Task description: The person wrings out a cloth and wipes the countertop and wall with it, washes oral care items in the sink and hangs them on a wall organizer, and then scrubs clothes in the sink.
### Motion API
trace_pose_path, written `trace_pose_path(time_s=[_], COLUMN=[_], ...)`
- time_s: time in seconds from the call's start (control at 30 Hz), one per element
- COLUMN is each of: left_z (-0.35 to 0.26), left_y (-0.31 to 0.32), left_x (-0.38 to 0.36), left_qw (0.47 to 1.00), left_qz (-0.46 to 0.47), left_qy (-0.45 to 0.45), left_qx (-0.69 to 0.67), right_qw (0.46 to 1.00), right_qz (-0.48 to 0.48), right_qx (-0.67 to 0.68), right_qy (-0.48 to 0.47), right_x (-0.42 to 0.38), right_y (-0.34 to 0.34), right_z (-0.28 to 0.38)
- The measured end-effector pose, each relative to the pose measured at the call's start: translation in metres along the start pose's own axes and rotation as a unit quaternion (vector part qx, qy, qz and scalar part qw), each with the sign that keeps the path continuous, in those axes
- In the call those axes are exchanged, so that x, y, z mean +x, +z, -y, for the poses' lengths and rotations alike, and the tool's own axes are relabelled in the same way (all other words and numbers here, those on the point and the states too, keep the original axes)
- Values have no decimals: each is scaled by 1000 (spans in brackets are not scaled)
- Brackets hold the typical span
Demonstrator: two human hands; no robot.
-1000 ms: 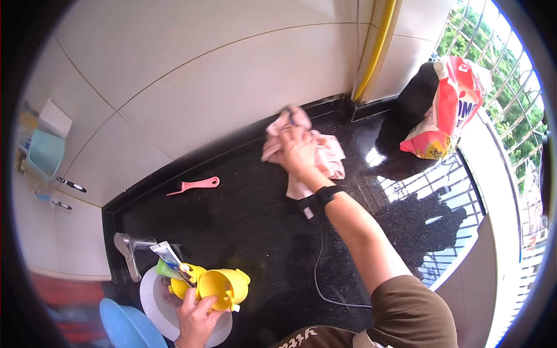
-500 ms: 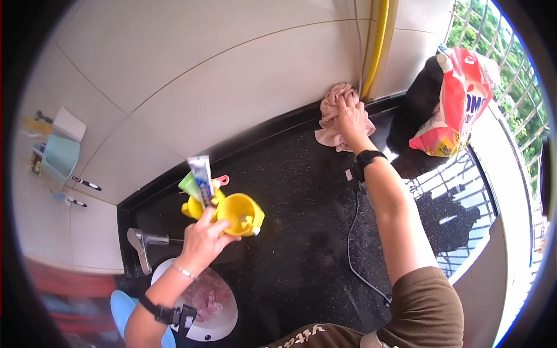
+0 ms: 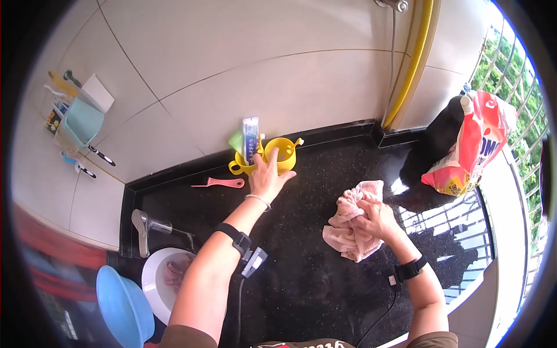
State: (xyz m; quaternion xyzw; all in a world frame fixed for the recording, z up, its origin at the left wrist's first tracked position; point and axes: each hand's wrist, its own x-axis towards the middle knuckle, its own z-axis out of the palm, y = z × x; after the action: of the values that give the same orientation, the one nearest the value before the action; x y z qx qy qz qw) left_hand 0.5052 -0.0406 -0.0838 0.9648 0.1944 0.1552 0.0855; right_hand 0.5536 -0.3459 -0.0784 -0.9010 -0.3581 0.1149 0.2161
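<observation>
Two yellow cups (image 3: 283, 152) stand side by side at the foot of the tiled wall. The left one holds a blue-and-white toothpaste tube (image 3: 250, 139) and a light green tube (image 3: 236, 141). My left hand (image 3: 268, 180) is against the front of the cups, fingers stretched and thumb spread out to the right. Beside them to the left lies a pink comb (image 3: 226, 182). Farther right, my right hand (image 3: 376, 219) grips a crumpled pink cloth (image 3: 353, 232) on the wet black counter (image 3: 301, 249).
At left are a faucet (image 3: 141, 232), a white basin (image 3: 152, 284) with something pinkish inside, and a blue basin (image 3: 123, 307). A red detergent bag (image 3: 478, 139) stands at the right near the barred window. A light-blue wall holder (image 3: 83, 122) hangs on the left.
My left hand has moved the cups right and back, and they now stand against the wall. My right hand has drawn the cloth from the corner toward me. The view has shifted.
</observation>
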Motion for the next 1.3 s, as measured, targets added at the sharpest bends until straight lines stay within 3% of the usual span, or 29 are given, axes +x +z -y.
trace_pose_path(time_s=[0.23, 0.33, 0.4, 0.47, 0.53, 0.6, 0.67, 0.7, 0.87, 0.93, 1.0, 1.07, 1.1, 1.13, 1.2, 1.27, 1.3], left_z=[8, 8, 17, 45, 83, 114, 123, 124, 133, 133, 141, 141, 144, 141, 138, 121, 117], left_y=[-15, -40, -48, -44, -37, -30, -27, -26, -14, -20, -30, -51, -61, -75, -103, -145, -163], left_x=[5, -2, -13, -25, -32, -40, -44, -45, -46, -55, -65, -82, -91, -102, -129, -154, -165], left_qw=[998, 997, 996, 984, 988, 995, 995, 997, 996, 997, 990, 985, 977, 975, 991, 999, 998], left_qz=[-11, -25, -46, -120, -143, -103, -89, -46, 38, 54, 89, 138, 155, 156, 67, -11, -19], left_qy=[4, 23, 33, 31, 38, 3, 14, 19, 38, 51, 104, 89, 113, 105, 89, 52, 36], left_qx=[-69, -69, -71, -128, -48, 5, 52, 67, 76, 38, 33, 59, 90, 123, 72, 7, -44], right_qw=[997, 999, 989, 986, 973, 953, 912, 927, 983, 990, 987, 980, 968, 953, 949, 959, 955], right_qz=[5, -30, -123, -145, -222, -283, -392, -350, -173, -112, -48, 44, 54, -18, -52, 34, 32], right_qx=[70, -5, -82, -79, -62, 14, -90, -67, -56, -64, -4, 137, 232, 284, 297, 251, 248], right_qy=[7, 19, -5, -12, 22, 106, 78, 119, 37, -57, -153, -140, -80, -104, -91, -125, -159], right_x=[6, 3, 1, 3, 17, 44, 78, 88, 72, 60, 60, 64, 72, 82, 96, 103, 108], right_y=[7, 11, 18, 21, 28, 31, 49, 53, 54, 68, 99, 94, 98, 113, 125, 131, 143], right_z=[-15, 4, 10, 6, -13, -21, -34, -29, 56, 85, 97, 134, 143, 146, 166, 200, 215])
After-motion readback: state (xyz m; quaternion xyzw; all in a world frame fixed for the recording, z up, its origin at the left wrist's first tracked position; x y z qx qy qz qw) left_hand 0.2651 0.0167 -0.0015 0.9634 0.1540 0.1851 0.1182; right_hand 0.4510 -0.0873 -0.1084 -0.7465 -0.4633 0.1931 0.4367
